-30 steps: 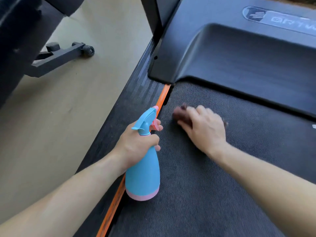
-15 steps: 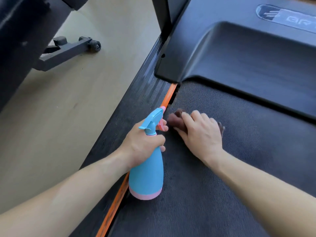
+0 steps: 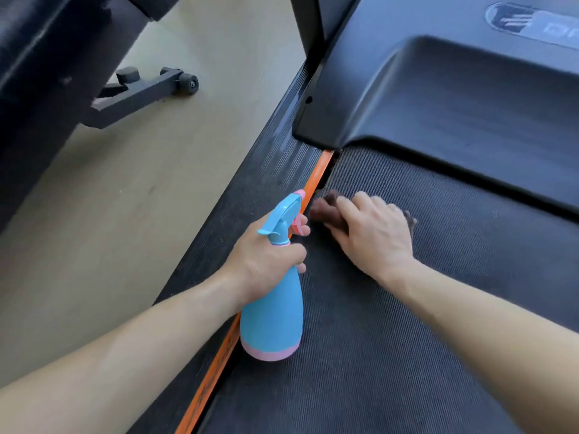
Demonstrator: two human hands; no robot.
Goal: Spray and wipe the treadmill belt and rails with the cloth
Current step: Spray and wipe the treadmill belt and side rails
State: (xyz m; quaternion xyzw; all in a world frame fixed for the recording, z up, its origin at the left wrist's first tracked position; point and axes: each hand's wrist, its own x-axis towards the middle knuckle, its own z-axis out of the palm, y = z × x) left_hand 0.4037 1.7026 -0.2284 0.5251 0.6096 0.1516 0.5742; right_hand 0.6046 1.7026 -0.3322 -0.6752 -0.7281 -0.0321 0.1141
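Note:
My left hand (image 3: 266, 261) grips the neck of a blue spray bottle (image 3: 272, 321) with a pink base, held upright over the left edge of the dark treadmill belt (image 3: 407, 355). My right hand (image 3: 372, 230) presses a dark brown cloth (image 3: 326, 211) flat onto the belt, close to the orange strip (image 3: 316, 180) along the left rail (image 3: 250, 208). Most of the cloth is hidden under the hand; one corner shows at the fingertips and another past the knuckles.
The black motor cover (image 3: 454, 98) rises at the head of the belt, with an upright post (image 3: 308, 20) at its left corner. A black equipment base with a small wheel (image 3: 188, 83) stands on the beige floor (image 3: 141, 183) to the left.
My right hand has slid the cloth leftward along the belt toward the orange strip. The left hand keeps its hold on the bottle, and the view has shifted slightly.

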